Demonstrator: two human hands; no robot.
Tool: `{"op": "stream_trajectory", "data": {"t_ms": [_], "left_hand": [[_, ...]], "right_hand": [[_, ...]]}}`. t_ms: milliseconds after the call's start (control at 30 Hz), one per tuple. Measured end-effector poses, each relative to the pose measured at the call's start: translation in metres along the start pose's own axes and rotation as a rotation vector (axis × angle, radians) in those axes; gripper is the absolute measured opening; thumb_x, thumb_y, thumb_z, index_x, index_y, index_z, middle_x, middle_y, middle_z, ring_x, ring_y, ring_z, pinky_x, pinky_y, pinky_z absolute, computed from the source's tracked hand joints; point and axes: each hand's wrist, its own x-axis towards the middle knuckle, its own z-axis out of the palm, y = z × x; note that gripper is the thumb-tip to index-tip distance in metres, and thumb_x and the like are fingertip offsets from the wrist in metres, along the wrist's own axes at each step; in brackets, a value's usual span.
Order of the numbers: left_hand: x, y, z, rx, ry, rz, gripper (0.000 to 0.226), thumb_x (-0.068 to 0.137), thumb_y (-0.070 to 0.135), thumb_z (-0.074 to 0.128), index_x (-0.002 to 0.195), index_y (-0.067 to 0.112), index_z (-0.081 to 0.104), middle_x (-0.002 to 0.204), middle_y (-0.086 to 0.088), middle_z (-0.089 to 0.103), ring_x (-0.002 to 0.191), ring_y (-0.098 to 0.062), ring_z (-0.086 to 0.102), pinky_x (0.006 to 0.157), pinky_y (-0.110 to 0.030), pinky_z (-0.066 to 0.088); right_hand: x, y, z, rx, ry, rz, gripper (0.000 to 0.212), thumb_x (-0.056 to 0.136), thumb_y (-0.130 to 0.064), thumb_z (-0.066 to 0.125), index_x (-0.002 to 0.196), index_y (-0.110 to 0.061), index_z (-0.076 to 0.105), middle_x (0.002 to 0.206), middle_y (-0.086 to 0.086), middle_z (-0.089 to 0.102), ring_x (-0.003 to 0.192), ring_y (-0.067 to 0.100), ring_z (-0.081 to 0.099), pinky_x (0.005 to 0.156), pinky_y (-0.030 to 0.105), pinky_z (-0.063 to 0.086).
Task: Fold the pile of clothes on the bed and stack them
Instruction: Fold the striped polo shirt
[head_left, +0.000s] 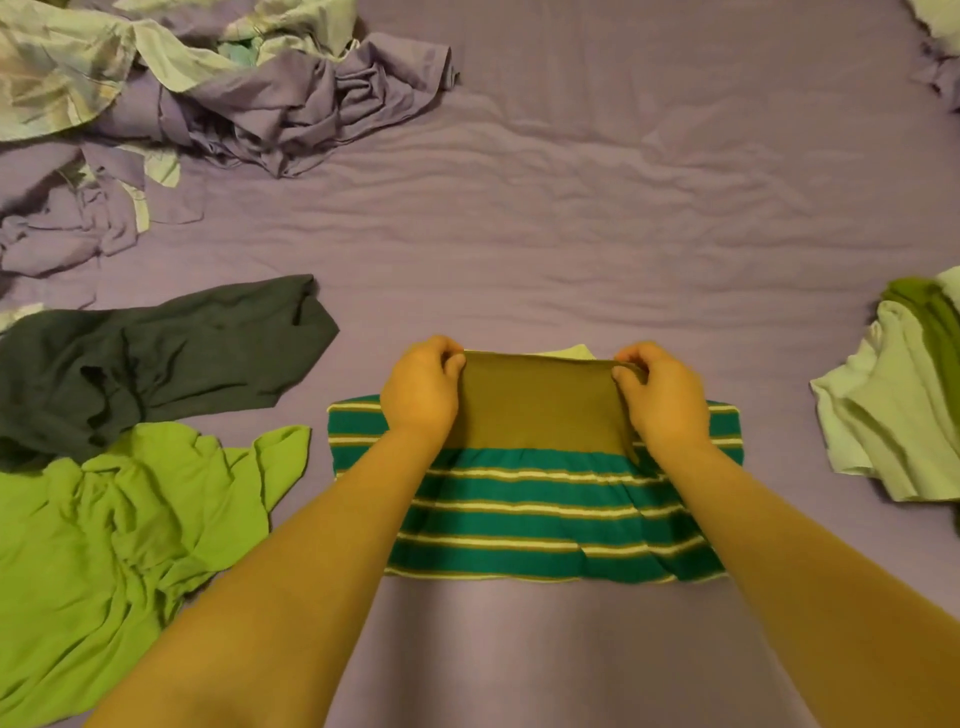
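Note:
A folded teal garment with white stripes (530, 519) lies on the purple bed sheet (571, 208) in front of me. On top of it sits a small olive-brown cloth (540, 405), held taut between both hands. My left hand (423, 387) pinches its far left corner and my right hand (660, 395) pinches its far right corner. A pale green edge (571, 352) peeks out behind the brown cloth.
A rumpled bright green shirt (114, 545) and a dark grey garment (156, 358) lie at the left. Crumpled purple and pale bedding (208, 88) fills the far left. A pale green and olive pile (898, 405) sits at the right edge.

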Motion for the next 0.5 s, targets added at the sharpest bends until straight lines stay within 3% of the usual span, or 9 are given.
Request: {"op": "stream_trajectory", "data": {"t_ms": [133,233,300,367,500], "left_hand": [[-0.039,-0.001,0.021,0.259,0.121,0.237,0.026,0.090,0.016,0.058,0.116,0.016,0.062,0.120,-0.011,0.056,0.114,-0.030,0.049,0.095,-0.044,0.040],[-0.093,-0.008,0.051,0.277,0.057,0.444,0.033,0.078,0.004,0.069,0.110,0.011,0.067,0.114,-0.015,0.061,0.111,-0.036,0.056,0.095,-0.052,0.045],[-0.118,-0.013,0.072,0.331,-0.018,0.492,0.033,0.081,0.015,0.067,0.115,0.016,0.066,0.121,-0.013,0.061,0.119,-0.033,0.055,0.101,-0.057,0.040],[-0.130,-0.015,0.085,0.405,-0.107,0.437,0.041,0.093,0.039,0.047,0.129,0.022,0.057,0.137,-0.009,0.053,0.130,-0.030,0.046,0.107,-0.059,0.032],[-0.131,-0.037,0.097,0.551,-0.172,0.493,0.063,0.094,0.063,0.022,0.148,0.028,0.025,0.155,-0.006,0.026,0.143,-0.030,0.022,0.110,-0.063,0.015]], "right_hand": [[-0.026,0.010,0.017,-0.290,-0.022,-0.228,0.042,0.089,-0.022,0.061,0.129,-0.012,0.051,0.135,0.013,0.048,0.125,0.031,0.043,0.101,0.044,0.038],[-0.063,0.030,0.036,-0.460,-0.090,-0.437,0.048,0.084,-0.027,0.068,0.127,-0.009,0.056,0.136,0.018,0.051,0.125,0.037,0.048,0.100,0.052,0.039],[-0.080,0.045,0.044,-0.560,-0.190,-0.494,0.048,0.091,-0.039,0.048,0.131,-0.013,0.054,0.138,0.017,0.049,0.127,0.036,0.047,0.101,0.055,0.037],[-0.084,0.064,0.043,-0.631,-0.265,-0.470,0.056,0.094,-0.048,0.026,0.137,-0.018,0.047,0.143,0.016,0.044,0.132,0.035,0.041,0.103,0.058,0.035],[-0.071,0.089,0.033,-0.682,-0.300,-0.537,0.060,0.097,-0.053,0.016,0.141,-0.020,0.041,0.146,0.018,0.038,0.135,0.035,0.037,0.105,0.057,0.032]]}}
